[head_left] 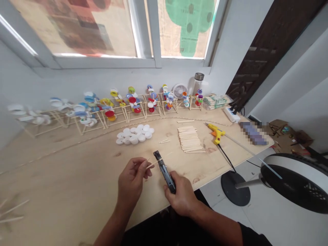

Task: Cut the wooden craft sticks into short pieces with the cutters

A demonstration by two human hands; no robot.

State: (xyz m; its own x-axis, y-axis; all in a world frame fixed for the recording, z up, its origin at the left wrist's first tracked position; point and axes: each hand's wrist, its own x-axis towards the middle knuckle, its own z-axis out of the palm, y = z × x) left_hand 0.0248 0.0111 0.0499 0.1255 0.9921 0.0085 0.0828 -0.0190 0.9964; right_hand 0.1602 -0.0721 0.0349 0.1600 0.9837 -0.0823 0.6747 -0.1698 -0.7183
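Head view: left fingers (144, 167) pinch one thin stick (153, 164); right fingers (173, 176) grip one dark tool (166, 176)

Pale matt wood tabletop (84, 177), w/ knots; rough-cut wood sticks (189, 138); smooth white plastic caps (137, 134); glossy yellow plastic glue gun (217, 132); dark metal tool (165, 172), slight sheen; bottle lid (199, 76), shiny metal.

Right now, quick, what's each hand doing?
Left hand: closed, fingers pinching a thin wooden stick.
Right hand: closed around a dark hand tool; whether its handles are squeezed, I can't tell.
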